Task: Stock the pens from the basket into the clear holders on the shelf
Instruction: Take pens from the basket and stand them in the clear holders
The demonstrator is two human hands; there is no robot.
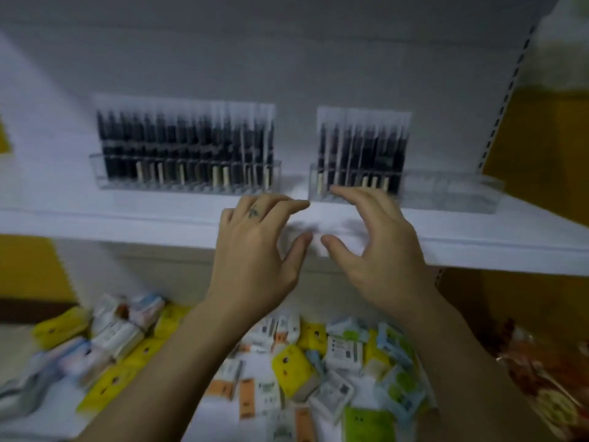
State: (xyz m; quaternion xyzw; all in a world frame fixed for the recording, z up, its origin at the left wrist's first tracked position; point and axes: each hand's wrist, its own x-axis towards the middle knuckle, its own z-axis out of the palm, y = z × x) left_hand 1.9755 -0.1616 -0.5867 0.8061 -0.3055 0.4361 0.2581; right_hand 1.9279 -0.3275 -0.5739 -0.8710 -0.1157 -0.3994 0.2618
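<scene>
At about 10 o'clock in my view stands the left holder (95, 173), a long clear plastic tray with thin walls. It is full from end to end with dark pens (185, 145), each upright in a glossy transparent sleeve. It sits on the white shelf (127, 215), which looks smooth and hard.

At the centre, the left hand (255, 250) hovers before the shelf edge, its fingers spread apart and lightly curved, gripping nothing. Just beside it at 3 o'clock is the right hand (376, 247) in the same pose, with fingers apart and empty, and the fingertips near the front wall of the right holder (452, 193). The picture is blurred between the thumbs, but I see no pen there.

At 1 o'clock the right holder has pens in its left half (363, 148), while its right half is bare. I judge the next pens belong there. The basket is not in view.

I expect a pen to be light and stiff, with a slippery sleeve, so I would pinch it at mid-length and lower it straight. The holder may slide if pushed.

At 6 o'clock, on the lower level, lie small soft packets (318, 355) in yellow, white and orange
</scene>
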